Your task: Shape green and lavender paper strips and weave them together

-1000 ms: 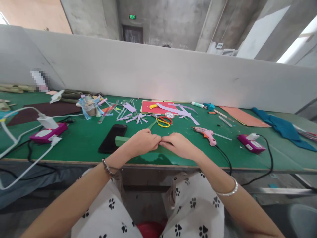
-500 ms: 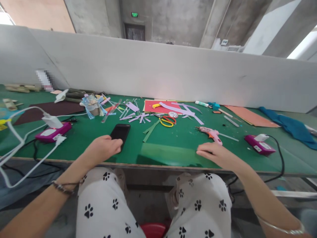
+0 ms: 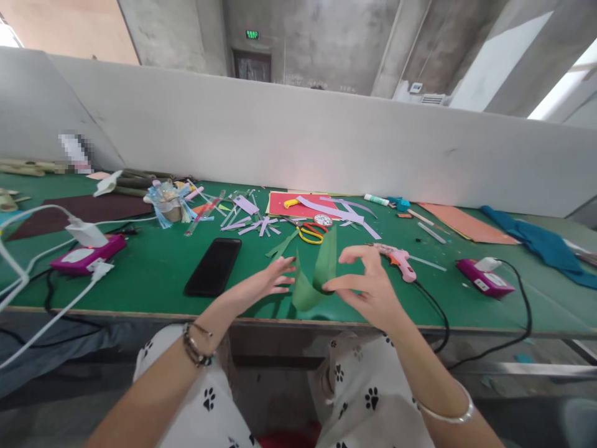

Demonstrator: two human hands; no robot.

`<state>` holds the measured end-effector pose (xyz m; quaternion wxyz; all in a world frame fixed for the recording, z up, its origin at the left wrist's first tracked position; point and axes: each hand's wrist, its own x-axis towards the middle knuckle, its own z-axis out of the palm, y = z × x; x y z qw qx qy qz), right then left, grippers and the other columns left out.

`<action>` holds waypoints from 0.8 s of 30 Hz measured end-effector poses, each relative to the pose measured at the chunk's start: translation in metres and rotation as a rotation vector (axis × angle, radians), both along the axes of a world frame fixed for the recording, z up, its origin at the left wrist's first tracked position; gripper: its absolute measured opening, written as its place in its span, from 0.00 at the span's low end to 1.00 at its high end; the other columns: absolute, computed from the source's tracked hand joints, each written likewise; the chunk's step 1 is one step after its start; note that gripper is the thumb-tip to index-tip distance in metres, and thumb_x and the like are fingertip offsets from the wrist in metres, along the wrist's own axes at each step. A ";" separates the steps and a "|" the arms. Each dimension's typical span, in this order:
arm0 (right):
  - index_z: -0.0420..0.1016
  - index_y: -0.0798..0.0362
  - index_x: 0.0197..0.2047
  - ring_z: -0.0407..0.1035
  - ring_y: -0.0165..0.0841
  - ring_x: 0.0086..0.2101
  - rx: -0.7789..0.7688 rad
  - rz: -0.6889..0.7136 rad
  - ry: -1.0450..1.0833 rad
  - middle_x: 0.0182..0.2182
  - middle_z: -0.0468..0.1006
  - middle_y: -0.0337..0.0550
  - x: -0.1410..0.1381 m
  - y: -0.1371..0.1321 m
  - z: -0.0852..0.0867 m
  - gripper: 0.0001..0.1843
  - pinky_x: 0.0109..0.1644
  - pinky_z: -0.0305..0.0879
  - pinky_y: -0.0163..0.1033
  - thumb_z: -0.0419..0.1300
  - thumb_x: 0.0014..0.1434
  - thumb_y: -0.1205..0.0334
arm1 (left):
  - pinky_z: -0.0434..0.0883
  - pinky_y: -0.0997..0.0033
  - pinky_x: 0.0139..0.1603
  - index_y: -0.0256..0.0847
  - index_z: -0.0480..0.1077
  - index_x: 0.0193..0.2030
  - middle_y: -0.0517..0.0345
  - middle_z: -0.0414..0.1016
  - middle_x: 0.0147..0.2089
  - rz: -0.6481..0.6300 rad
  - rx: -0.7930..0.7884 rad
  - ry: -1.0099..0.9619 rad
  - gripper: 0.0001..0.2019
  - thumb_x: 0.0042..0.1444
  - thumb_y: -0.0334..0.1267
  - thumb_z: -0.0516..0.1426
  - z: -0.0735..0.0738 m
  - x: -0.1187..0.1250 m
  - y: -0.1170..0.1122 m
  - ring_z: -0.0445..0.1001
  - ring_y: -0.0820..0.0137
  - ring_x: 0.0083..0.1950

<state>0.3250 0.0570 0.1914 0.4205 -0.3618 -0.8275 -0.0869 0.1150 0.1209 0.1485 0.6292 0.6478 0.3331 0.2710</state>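
Green paper (image 3: 313, 277) stands folded into a loose V at the middle of the frame, just above the near edge of the counter (image 3: 140, 274). It sits between the two hands. The right hand (image 3: 370, 287) holds it at the lower bend, thumb against the fold, with its other fingers (image 3: 358, 252) fanned out above. The left hand (image 3: 263, 285) is spread wide and loose, its fingertips just touching the paper's left edge. A black phone (image 3: 213, 266) lies flat to the left of the hands, and a pink glue gun (image 3: 396, 259) lies just right of them. Scissors (image 3: 311, 232) lie behind the paper, toward the upper middle.
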 end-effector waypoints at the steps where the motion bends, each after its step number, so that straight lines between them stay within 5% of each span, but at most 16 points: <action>1: 0.77 0.44 0.26 0.62 0.32 0.32 -0.013 0.043 0.030 0.28 0.67 0.42 -0.003 0.003 -0.003 0.14 0.35 0.61 0.39 0.53 0.56 0.66 | 0.69 0.66 0.40 0.44 0.58 0.55 0.44 0.69 0.51 0.021 -0.064 -0.032 0.30 0.54 0.60 0.36 -0.002 0.007 0.001 0.72 0.66 0.45; 6: 0.75 0.49 0.28 0.63 0.27 0.22 -0.110 0.165 0.273 0.20 0.71 0.38 -0.009 0.019 -0.013 0.12 0.28 0.60 0.35 0.52 0.55 0.69 | 0.69 0.66 0.34 0.39 0.58 0.55 0.54 0.72 0.29 0.211 -0.254 -0.305 0.31 0.56 0.56 0.32 0.006 0.022 0.010 0.73 0.68 0.30; 10: 0.73 0.52 0.29 0.68 0.31 0.27 -0.307 0.137 0.520 0.25 0.76 0.42 -0.008 0.042 -0.019 0.12 0.31 0.63 0.37 0.49 0.56 0.62 | 0.69 0.66 0.34 0.41 0.67 0.44 0.65 0.59 0.14 0.517 -0.157 -0.529 0.25 0.58 0.46 0.33 0.013 0.009 0.020 0.63 0.74 0.17; 12: 0.73 0.52 0.27 0.68 0.32 0.28 -0.396 0.130 0.629 0.26 0.76 0.43 -0.010 0.055 -0.023 0.16 0.33 0.64 0.37 0.48 0.56 0.56 | 0.69 0.65 0.35 0.41 0.69 0.38 0.66 0.54 0.12 0.558 -0.014 -0.552 0.27 0.57 0.48 0.31 0.011 0.000 0.026 0.58 0.75 0.15; 14: 0.71 0.53 0.24 0.66 0.30 0.26 -0.466 0.132 0.682 0.23 0.74 0.42 -0.015 0.064 -0.027 0.17 0.31 0.63 0.36 0.50 0.55 0.52 | 0.69 0.66 0.34 0.41 0.68 0.37 0.64 0.61 0.17 0.558 0.083 -0.489 0.24 0.55 0.50 0.37 0.007 -0.005 0.032 0.62 0.75 0.19; 18: 0.68 0.53 0.23 0.62 0.27 0.22 -0.643 0.243 0.608 0.20 0.71 0.38 -0.029 0.064 -0.035 0.13 0.26 0.60 0.33 0.58 0.48 0.52 | 0.69 0.72 0.31 0.38 0.67 0.41 0.57 0.72 0.32 0.532 0.001 -0.288 0.19 0.43 0.47 0.55 -0.003 0.007 0.036 0.71 0.72 0.31; 24: 0.67 0.53 0.24 0.64 0.27 0.25 -0.819 0.346 0.413 0.22 0.70 0.38 -0.029 0.058 -0.051 0.08 0.30 0.62 0.33 0.56 0.51 0.59 | 0.61 0.77 0.19 0.36 0.71 0.32 0.64 0.64 0.17 0.656 0.110 -0.201 0.19 0.44 0.52 0.56 -0.008 0.027 0.027 0.63 0.75 0.19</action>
